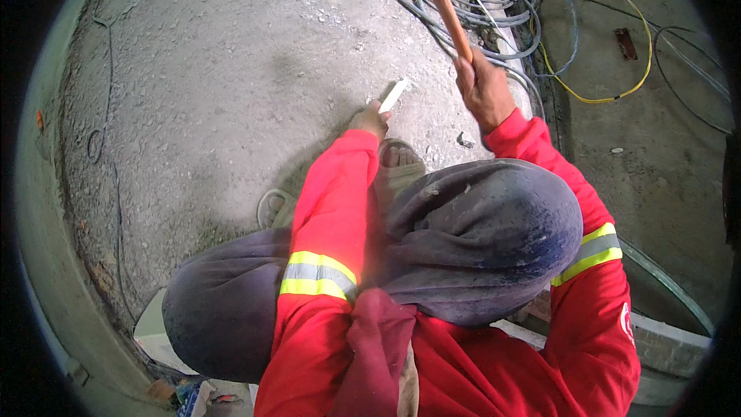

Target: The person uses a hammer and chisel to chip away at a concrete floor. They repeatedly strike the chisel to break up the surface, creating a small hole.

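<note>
My right hand (485, 88) grips the orange handle of a claw hammer (452, 20), raised with its dark, blurred head at the top of the view. My left hand (370, 121) holds a short, pale, flat bar (393, 96), whose far end meets a whitish chipped patch on the rough concrete floor (243, 69). What the bar is made of, I cannot tell. The hammer head is apart from the bar, up and to the right of it. Just below my left hand is my sandalled foot (400, 165).
Coiled grey cables (515, 17) lie at the upper right, beside a yellow cable loop (648, 40) and a reddish-brown block (626, 44). A thin dark cable (110, 69) runs down the left near a wall's base. Small rubble pieces (465, 139) lie near my right knee.
</note>
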Available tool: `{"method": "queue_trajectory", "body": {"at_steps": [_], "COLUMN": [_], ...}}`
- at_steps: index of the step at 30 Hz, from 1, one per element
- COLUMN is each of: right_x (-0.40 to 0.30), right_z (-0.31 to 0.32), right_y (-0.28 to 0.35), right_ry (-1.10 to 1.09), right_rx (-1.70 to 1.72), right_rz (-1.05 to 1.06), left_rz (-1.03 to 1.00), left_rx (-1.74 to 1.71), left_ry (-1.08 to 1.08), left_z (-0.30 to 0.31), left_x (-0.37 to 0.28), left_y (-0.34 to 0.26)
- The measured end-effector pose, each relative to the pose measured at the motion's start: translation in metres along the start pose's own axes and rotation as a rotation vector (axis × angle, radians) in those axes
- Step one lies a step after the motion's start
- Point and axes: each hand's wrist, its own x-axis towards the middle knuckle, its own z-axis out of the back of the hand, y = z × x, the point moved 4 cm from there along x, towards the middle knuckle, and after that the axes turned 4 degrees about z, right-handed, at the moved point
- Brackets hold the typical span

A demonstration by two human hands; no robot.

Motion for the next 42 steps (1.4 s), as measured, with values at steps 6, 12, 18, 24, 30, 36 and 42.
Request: {"method": "queue_trajectory", "body": {"at_steps": [6,12,18,24,30,36,42], "right_x": [-0.017,0.035,0.007,0.032,0.053,0.0,0.053], "right_z": [-0.038,0.019,-0.013,-0.041,0.016,-0.038,-0.01], "right_y": [-0.082,-0.004,-0.038,-0.089,0.018,-0.076,-0.031], "right_ry": [0.568,0.21,-0.02,0.668,0.15,0.488,0.507], "right_rx": [-0.45,-0.121,-0.06,-0.513,0.063,-0.396,-0.405], "right_rz": [0.014,-0.087,-0.018,0.034,-0.231,0.034,0.037], "left_rz": [-0.001,0.089,-0.018,-0.019,0.043,0.042,0.007], "left_rx": [-0.031,0.014,-0.007,-0.051,-0.072,-0.077,-0.111], "left_ry": [-0.043,0.036,-0.047,-0.062,0.008,0.005,0.027], "left_z": [-0.007,-0.007,-0.013,-0.014,-0.011,-0.018,-0.014], "left_x": [-0.002,0.003,0.007,0.007,0.007,0.011,0.005], "left_y": [-0.005,0.006,0.001,0.002,0.01,0.0,0.007]}}
